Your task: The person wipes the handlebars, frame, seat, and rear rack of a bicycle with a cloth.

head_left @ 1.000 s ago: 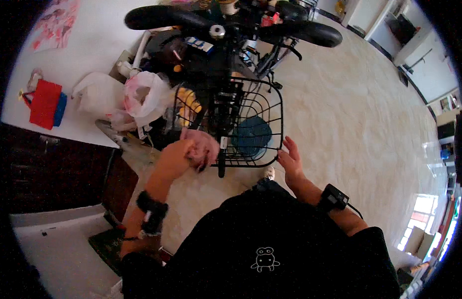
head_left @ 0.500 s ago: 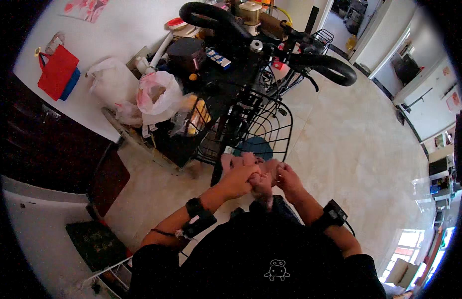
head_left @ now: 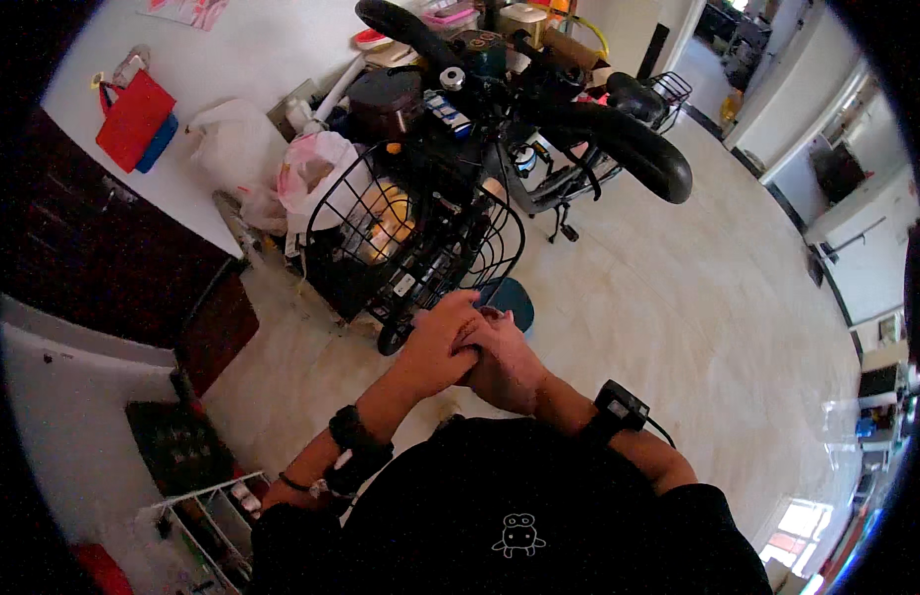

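In front of my chest, over the front of a bicycle, my two hands are pressed together. My left hand (head_left: pixel 443 342) is closed, its fingers lapping over those of my right hand (head_left: pixel 510 359), which is closed too. A pink cloth is bunched between them, almost wholly hidden by the fingers; only small pinkish bits show at the edges. Just beyond my hands is the bicycle's black wire basket (head_left: pixel 500 260). A dark teal round object (head_left: pixel 516 302) sits below it, partly covered by my right hand.
The bicycle's black handlebar grip (head_left: pixel 638 149) juts out to the right. Plastic bags (head_left: pixel 316 174) and household items crowd the left wall. A dark door (head_left: pixel 103 238) and a white rack (head_left: pixel 217 516) stand at left. Pale tiled floor (head_left: pixel 678 297) spreads out to the right.
My hands have closed together, and the pink cloth that showed between them is now nearly hidden. The view has shifted, so more of the bicycle basket shows.
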Motion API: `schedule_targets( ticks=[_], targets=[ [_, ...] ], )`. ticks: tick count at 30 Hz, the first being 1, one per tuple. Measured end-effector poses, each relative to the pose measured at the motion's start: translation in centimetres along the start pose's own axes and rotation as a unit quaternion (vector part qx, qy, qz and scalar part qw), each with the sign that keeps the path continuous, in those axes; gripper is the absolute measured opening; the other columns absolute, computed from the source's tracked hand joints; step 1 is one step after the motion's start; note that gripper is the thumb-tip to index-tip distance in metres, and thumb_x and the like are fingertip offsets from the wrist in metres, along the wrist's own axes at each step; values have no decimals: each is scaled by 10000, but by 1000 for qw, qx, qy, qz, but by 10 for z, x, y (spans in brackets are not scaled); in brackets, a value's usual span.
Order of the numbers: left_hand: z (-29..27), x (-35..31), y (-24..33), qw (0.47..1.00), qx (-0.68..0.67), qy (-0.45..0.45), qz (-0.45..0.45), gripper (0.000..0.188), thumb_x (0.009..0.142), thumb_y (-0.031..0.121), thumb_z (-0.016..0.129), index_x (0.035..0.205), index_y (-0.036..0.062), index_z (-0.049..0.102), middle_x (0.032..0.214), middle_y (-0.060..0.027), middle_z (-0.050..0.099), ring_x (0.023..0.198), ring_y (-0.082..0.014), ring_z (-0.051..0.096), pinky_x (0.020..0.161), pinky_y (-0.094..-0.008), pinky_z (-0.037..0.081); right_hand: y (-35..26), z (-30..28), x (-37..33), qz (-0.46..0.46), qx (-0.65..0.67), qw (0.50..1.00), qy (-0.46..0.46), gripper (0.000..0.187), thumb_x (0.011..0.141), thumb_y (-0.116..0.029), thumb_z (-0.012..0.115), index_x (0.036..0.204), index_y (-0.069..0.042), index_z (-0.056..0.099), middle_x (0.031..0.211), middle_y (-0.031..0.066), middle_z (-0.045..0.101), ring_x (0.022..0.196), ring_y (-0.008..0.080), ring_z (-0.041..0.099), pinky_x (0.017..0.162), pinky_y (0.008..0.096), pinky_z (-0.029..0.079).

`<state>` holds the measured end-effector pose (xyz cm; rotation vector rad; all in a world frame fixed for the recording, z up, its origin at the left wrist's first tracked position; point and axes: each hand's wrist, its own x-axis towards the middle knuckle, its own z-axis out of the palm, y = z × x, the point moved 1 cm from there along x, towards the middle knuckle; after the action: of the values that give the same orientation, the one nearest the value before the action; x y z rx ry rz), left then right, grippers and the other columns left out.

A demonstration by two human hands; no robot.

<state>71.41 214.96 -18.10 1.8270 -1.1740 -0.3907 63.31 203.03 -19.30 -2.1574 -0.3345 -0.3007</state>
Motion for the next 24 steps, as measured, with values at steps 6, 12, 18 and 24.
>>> schedule_targets(
  ticks=[6,12,18,24],
  targets=[
    [27,18,9,988,0,-80,-130,305,700,103,604,982,3,547,1230,-178,417,1078,-318,454,890,-382,372,120,49,-29,-199,-264,941,69,258,780,-221,521,991,-72,522,844,93,500,558,188,475,480,306,437],
    [30,46,7,938,-88,109,-318,456,770,210,609,1154,16,459,1119,-170,543,934,-307,569,791,-372,448,169,94,-40,103,321,930,-144,437,695,-149,635,1106,-72,510,1116,57,508,1022,190,481,914,318,358],
    [79,106,-13,922,231,-91,-297,525,778,185,570,1246,52,375,1028,-218,568,940,-361,547,801,-421,439,180,92,-50,151,440,850,-247,358,783,-135,550,1124,-56,476,1086,71,516,1013,191,485,896,318,373],
    [91,90,-53,939,252,-29,-233,462,823,102,479,1272,96,369,1080,-206,542,969,-370,520,807,-430,424,176,23,-71,378,647,632,-197,140,823,-181,535,903,-67,529,868,57,542,773,195,499,679,344,405]
  ],
)
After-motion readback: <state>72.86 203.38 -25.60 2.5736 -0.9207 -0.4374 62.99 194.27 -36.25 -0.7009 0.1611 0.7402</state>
